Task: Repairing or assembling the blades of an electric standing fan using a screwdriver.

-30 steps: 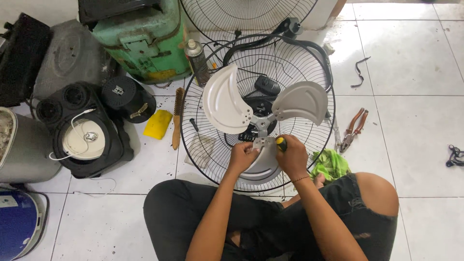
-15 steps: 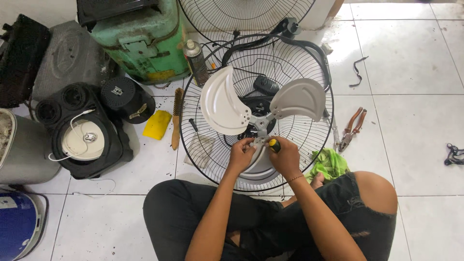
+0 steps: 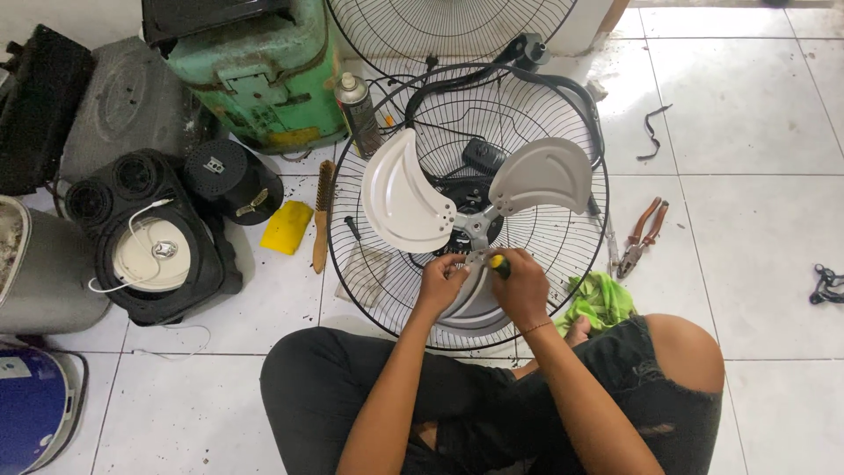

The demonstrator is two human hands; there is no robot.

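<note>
A grey three-bladed fan rotor (image 3: pixel 475 207) is seen lying inside a black wire fan guard (image 3: pixel 387 273) on a white tiled floor, directly in front of a seated person in dark trousers. The right hand (image 3: pixel 520 286) is clenched around a screwdriver with a yellow and black handle (image 3: pixel 498 262), its tip directed at the metal hub (image 3: pixel 476 230) where the blades meet. The left hand (image 3: pixel 441 283) is pressed against the near blade just below that hub, fingers curled on its edge; both hands are touching the rotor at its near side. Red-handled pliers (image 3: pixel 643 234) are seen to the right of the guard, a green cloth (image 3: pixel 600 301) beside the right knee, and a spray can (image 3: pixel 358 113), a wire brush (image 3: pixel 323 214) and a yellow sponge (image 3: pixel 287 227) to the left.
</note>
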